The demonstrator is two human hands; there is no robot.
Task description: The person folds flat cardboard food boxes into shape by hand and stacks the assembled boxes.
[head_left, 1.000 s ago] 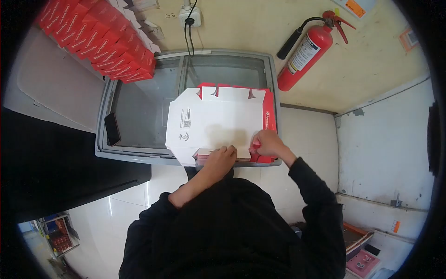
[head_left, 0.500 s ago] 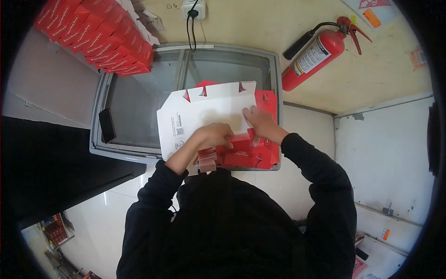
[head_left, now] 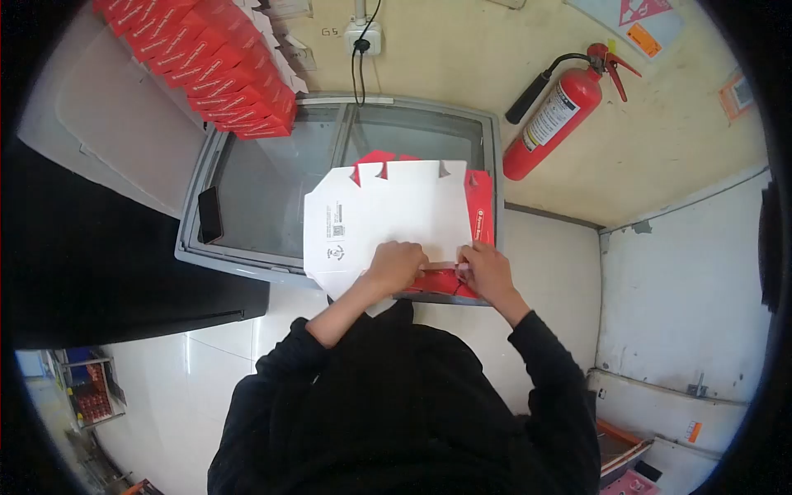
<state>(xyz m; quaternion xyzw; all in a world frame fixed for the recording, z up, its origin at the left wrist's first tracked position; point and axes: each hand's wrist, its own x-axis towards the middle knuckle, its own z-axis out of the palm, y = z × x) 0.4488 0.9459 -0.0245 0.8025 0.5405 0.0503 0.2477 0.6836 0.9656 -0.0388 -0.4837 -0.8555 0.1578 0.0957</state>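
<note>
A flat carton blank (head_left: 396,210), white side up with slots along its far edge, lies over red cartons (head_left: 481,210) on the glass-topped chest freezer (head_left: 239,262). My left hand (head_left: 398,268) is closed on the blank's near edge, its fingertips curled over the fold. At the near right corner, my right hand (head_left: 488,276) pinches the same edge with thumb and fingers. Between the two hands a narrow strip of the edge stands folded up, with red card showing just below. The fingertips of both hands are partly hidden.
Stacked red boxes (head_left: 219,74) stand at the freezer's back left. A dark phone (head_left: 210,214) lies on its left rim. A fire extinguisher (head_left: 557,115) is at the back right wall. A socket with a plugged cable (head_left: 361,41) sits above the freezer.
My right hand has moved down from the blank's right side to its near corner. The near edge is now gripped by both hands, and the red panel below is more covered.
</note>
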